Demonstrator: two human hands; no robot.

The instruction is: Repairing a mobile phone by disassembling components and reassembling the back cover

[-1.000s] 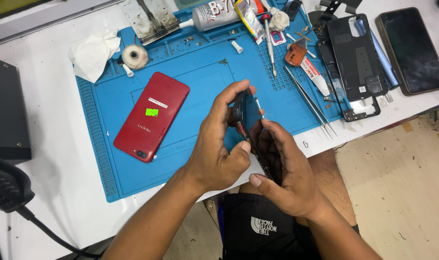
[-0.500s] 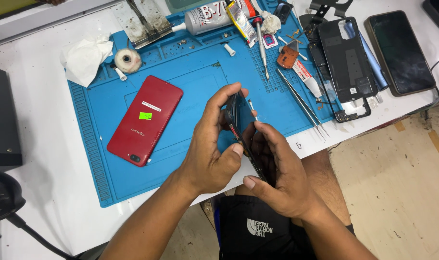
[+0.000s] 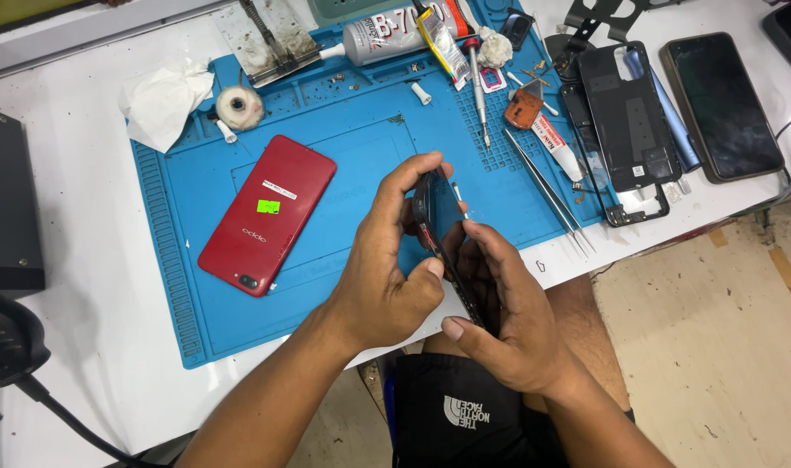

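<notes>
Both hands pinch a dark phone point(image 3: 439, 227) edge-on above the near edge of the blue mat point(image 3: 361, 156): the left hand point(image 3: 387, 277) clamps its upper end, the right hand point(image 3: 508, 329) cradles its lower edge. It looks like prying or seating work along the seam. A red phone point(image 3: 268, 214) lies left of the grip, tweezers point(image 3: 547, 191) right; open room lies toward the lap.

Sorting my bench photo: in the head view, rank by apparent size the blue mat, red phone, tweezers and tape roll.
1. blue mat
2. red phone
3. tweezers, as long as the phone but far thinner
4. tape roll
</notes>
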